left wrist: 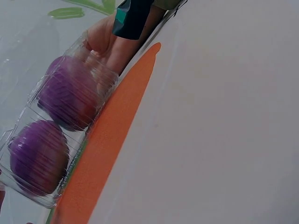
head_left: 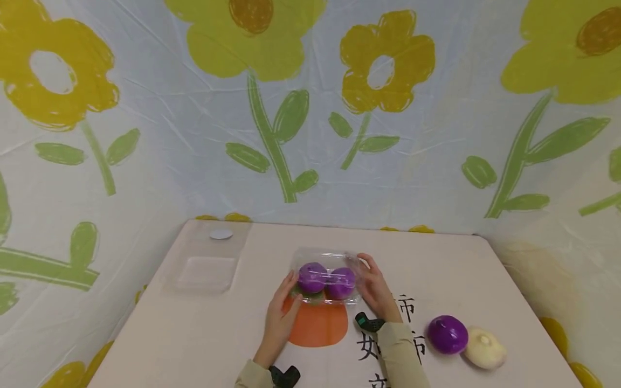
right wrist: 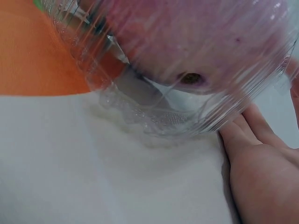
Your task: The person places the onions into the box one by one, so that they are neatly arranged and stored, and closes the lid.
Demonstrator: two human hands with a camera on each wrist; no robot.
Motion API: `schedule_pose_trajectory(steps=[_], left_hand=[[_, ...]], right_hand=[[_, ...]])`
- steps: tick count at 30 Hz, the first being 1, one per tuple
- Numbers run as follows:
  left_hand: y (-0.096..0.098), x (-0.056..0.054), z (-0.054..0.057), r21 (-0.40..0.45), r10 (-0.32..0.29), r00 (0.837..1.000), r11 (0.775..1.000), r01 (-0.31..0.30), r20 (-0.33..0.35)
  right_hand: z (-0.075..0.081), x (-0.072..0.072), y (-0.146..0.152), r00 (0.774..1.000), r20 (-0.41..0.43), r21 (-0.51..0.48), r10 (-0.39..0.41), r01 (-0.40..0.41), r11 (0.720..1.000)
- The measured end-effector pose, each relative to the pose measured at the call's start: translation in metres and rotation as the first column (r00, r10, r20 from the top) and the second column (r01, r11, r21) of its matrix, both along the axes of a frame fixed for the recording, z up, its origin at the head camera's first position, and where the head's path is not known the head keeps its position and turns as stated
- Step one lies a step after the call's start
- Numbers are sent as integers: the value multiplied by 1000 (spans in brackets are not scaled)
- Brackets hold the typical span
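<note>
Both hands hold a lidded clear plastic box (head_left: 331, 302) at mid-table, with two round purple vegetables or fruits (head_left: 312, 277) side by side inside. My left hand (head_left: 280, 318) grips its left end, thumb at the front corner and fingers along the side. Around the right end curl the fingers of my right hand (head_left: 374, 288); the right wrist view shows that hand (right wrist: 261, 172) beside the ribbed plastic wall (right wrist: 154, 112). A brown spot marks the purple skin (right wrist: 189, 77) seen up close. Whether the box touches the table cannot be told.
Right of the right forearm lie a loose purple round one (head_left: 447, 334) and a cream-coloured one (head_left: 485, 348), touching. An open clear plastic box (head_left: 204, 288) with a white oval label (head_left: 221, 234) stands at the back left. An orange print (head_left: 317, 326) marks the tablecloth under the held box.
</note>
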State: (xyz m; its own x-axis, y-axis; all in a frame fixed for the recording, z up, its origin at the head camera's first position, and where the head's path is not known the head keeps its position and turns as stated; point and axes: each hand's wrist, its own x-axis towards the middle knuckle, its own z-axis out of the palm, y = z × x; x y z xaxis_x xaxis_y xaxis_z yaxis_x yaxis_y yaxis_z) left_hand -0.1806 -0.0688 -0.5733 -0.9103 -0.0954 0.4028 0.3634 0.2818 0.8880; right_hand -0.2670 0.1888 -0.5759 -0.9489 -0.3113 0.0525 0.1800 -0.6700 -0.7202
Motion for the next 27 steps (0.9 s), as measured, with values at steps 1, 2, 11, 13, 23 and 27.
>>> schedule_pose_trajectory(steps=[1, 2, 11, 13, 23, 27], left_hand=[[0, -2, -5, -7, 5, 1000, 1000, -5, -2], [-1, -4, -9, -13, 8, 1000, 1000, -8, -2], [-5, -7, -18, -6, -22, 998, 1000, 22, 53], [-6, -6, -17, -8, -23, 998, 1000, 23, 57], [-7, -5, -17, -6, -39, 999, 999, 40, 1], [-7, -3, -14, 21, -47, 999, 999, 47, -18]], right_hand=[[1, 0, 0, 1000, 4, 1, -5, 5, 1000], [1, 0, 1, 1000, 2, 2, -3, 3, 1000], [-1, 0, 1, 999, -36, -4, 1, -1, 1000], [-1, -1, 1, 998, -55, -12, 8, -9, 1000], [0, 1, 0, 999, -42, -53, -3, 0, 999], [0, 0, 1, 999, -55, -42, -2, 0, 999]])
